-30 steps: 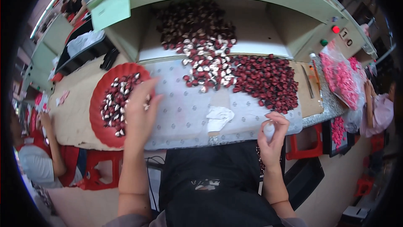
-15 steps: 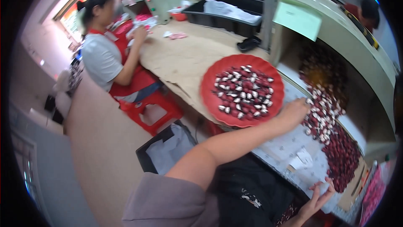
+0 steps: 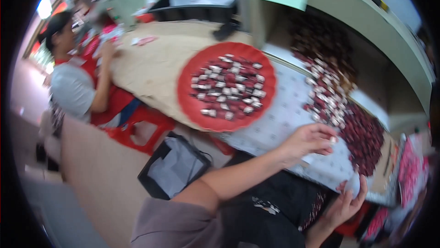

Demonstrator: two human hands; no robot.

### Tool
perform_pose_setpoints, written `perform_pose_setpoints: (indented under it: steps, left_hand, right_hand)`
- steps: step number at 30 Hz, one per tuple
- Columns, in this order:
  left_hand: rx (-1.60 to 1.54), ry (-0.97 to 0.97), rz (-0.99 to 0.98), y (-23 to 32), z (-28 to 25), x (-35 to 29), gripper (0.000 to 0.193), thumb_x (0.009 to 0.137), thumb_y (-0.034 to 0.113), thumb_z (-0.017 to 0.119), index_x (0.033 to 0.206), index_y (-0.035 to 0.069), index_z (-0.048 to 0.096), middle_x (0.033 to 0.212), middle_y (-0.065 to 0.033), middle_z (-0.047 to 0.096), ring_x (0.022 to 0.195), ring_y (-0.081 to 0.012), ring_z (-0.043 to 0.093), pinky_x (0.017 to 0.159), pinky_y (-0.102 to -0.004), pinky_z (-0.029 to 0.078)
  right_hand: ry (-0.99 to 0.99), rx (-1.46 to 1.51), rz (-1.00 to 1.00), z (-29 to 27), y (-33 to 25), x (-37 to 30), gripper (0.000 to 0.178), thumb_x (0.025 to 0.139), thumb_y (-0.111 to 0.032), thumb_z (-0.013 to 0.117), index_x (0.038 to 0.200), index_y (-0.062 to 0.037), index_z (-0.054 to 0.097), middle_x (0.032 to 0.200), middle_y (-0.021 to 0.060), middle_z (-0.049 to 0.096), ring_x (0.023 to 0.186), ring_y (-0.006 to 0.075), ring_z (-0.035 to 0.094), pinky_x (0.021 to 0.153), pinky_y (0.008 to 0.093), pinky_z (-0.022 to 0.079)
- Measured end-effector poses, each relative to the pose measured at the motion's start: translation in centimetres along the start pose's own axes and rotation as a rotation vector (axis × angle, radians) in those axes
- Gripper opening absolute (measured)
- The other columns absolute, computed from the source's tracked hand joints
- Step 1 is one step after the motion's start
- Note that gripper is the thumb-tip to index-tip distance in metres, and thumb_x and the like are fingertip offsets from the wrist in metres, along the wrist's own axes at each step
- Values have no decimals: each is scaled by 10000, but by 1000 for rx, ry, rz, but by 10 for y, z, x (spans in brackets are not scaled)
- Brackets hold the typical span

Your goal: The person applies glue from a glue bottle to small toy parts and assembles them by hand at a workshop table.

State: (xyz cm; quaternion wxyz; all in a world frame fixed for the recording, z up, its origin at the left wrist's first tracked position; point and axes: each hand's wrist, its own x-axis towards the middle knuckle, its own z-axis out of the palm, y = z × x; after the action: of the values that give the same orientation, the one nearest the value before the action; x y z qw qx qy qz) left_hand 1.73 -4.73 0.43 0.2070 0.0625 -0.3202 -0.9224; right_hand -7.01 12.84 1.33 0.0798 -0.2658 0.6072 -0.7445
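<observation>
My left hand [image 3: 310, 141] is over the near edge of the table, thumb and fingers pinched on a small white piece [image 3: 333, 140]. To its right, my right hand [image 3: 344, 206] is wrapped round a small white squeeze bottle [image 3: 352, 186] that narrows to a tip at the top. A dark red bit shows beside that hand's fingers, too blurred to name. Beyond my hands lie a pile of small red-and-white pieces [image 3: 326, 93] and a heap of dark red pieces [image 3: 363, 135]. A red scalloped tray [image 3: 187, 93] holds rows of red-and-white pieces.
A shelf opening [image 3: 379, 83] holds brown pieces. A black crate [image 3: 195, 13] stands at the back. Lower left is a dark bin [image 3: 153, 181] lined with white sheet. A co-worker [image 3: 75, 85] sits at the left by a red stool [image 3: 144, 131]. Pink bags [image 3: 409, 172] lie far right.
My left hand has drawn back from the red-and-white pile toward my right hand, now with a small white piece in its fingers. The bottle has been raised more upright. The whole view has shifted.
</observation>
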Motion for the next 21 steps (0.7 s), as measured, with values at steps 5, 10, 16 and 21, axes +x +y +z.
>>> perform_pose_setpoints:
  steps: [5, 10, 16, 21]
  left_hand:
    - [-124, -61, -126, -9, 8, -3, 261, 800, 61, 515, 1054, 11, 484, 1013, -96, 535, 825, -138, 559, 745, -245, 463]
    - [-177, -99, -159, -18, 5, -4, 271, 825, 83, 481, 1079, -12, 471, 1040, -113, 526, 882, -151, 550, 786, -251, 454]
    - [-166, -104, -204, -23, 17, -7, 298, 838, 93, 459, 1115, -16, 448, 1064, -144, 515, 903, -167, 552, 792, -247, 454]
    - [-235, -118, -213, -24, 15, -12, 304, 838, 94, 457, 1120, -20, 444, 1064, -157, 516, 905, -175, 555, 792, -256, 457]
  right_hand:
    - [-9, 415, -104, -13, -14, 7, 395, 749, -116, 601, 1058, -7, 379, 1037, 92, 415, 788, 138, 458, 619, 234, 383]
    - [160, 327, -126, -6, -21, 10, 378, 689, -198, 649, 927, -31, 409, 862, 82, 402, 687, 131, 431, 590, 219, 386]
    - [107, -81, -430, 8, -25, 0, 434, 690, -335, 655, 882, -53, 388, 785, 68, 397, 633, 131, 396, 561, 219, 330]
    - [-66, -186, -582, 10, -23, -7, 412, 683, -293, 676, 871, -68, 387, 797, 53, 408, 573, 120, 397, 474, 210, 351]
